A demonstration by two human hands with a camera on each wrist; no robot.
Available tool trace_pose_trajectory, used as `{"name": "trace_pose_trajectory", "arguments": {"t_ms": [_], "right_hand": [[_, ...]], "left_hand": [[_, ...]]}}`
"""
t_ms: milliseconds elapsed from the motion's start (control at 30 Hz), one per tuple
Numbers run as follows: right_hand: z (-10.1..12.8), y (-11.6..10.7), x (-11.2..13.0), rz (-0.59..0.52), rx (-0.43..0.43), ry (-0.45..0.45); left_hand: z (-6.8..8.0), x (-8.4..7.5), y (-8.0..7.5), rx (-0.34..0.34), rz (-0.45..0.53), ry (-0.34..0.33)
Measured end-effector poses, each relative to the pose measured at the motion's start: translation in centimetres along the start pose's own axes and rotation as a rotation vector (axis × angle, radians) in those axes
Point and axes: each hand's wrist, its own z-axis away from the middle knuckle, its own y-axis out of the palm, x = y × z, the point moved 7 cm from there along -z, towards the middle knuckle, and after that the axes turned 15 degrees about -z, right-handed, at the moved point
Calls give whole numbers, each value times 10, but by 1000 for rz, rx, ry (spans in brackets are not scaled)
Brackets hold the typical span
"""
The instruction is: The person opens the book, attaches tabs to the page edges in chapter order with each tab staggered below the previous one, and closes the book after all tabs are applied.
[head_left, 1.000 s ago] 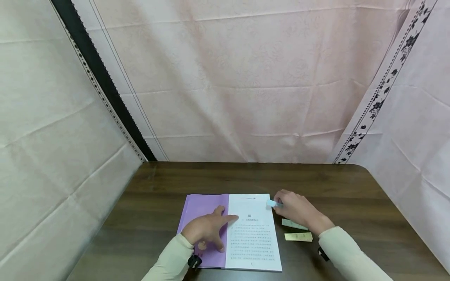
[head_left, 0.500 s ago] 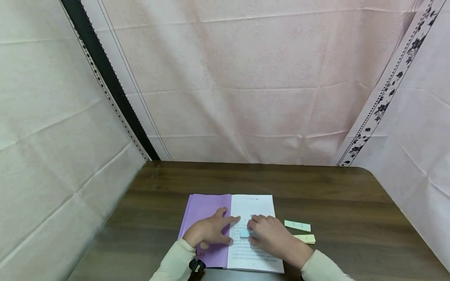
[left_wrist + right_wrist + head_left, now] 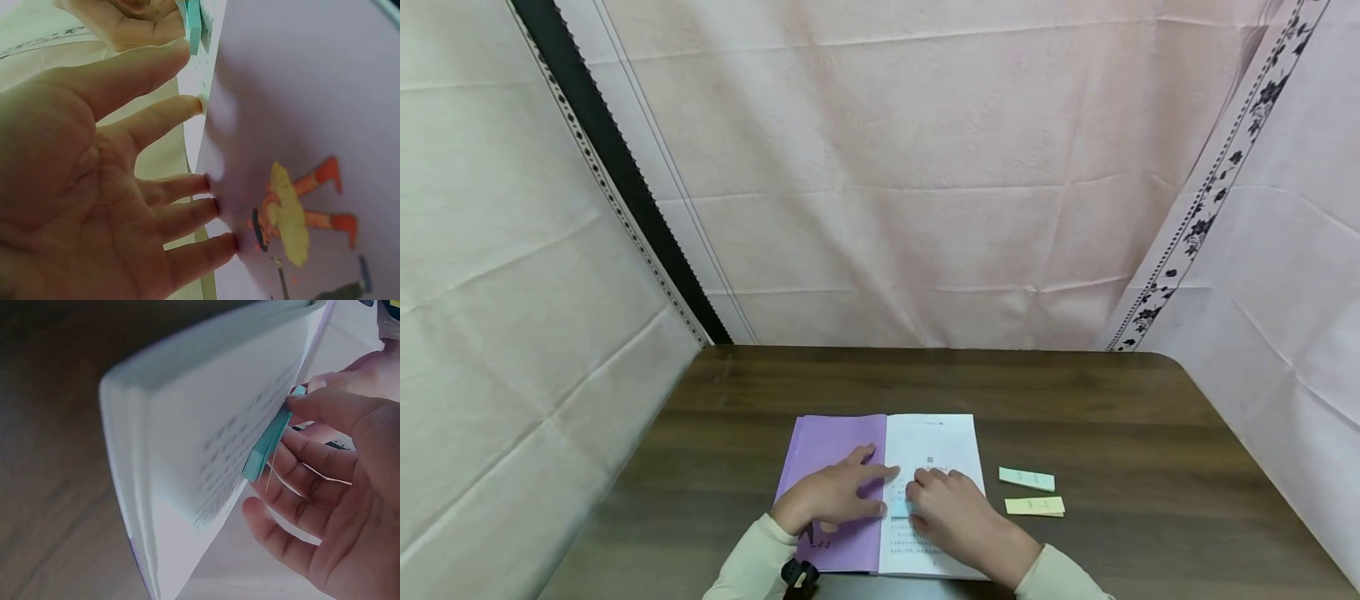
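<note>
Vs a second ago: right hand [image 3: 953,514] and blue pad [image 3: 271,436] moved from the upper right edge of the page [image 3: 923,440] to mid-page. Pad's pinched between right-hand thumb and fingers. Left-hand [image 3: 833,497] fingers spread over purple cover [image 3: 835,430], grasping nothing.

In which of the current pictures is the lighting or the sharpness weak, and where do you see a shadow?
Head: fairly even light, but the print on the white page is too small to read; left wrist: dim, with a soft shadow on the purple page near the left hand; right wrist: the table is very dark, and the print looks blurred.
</note>
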Motion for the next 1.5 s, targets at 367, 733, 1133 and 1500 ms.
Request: {"name": "trace_pose_trajectory", "arguments": {"t_ms": [367, 733, 1133, 1500], "right_hand": [[3, 9, -4, -60, 26, 62], [3, 8, 1, -98, 18, 159], [-5, 12, -14, -628, 8, 406], [0, 14, -20, -718, -72, 392]], "left_hand": [[-5, -11, -5, -317, -74, 16], [-12, -9, 8, -156, 6, -79], [-4, -2, 11, -144, 160, 52], [0, -20, 8, -250, -80, 34]]}}
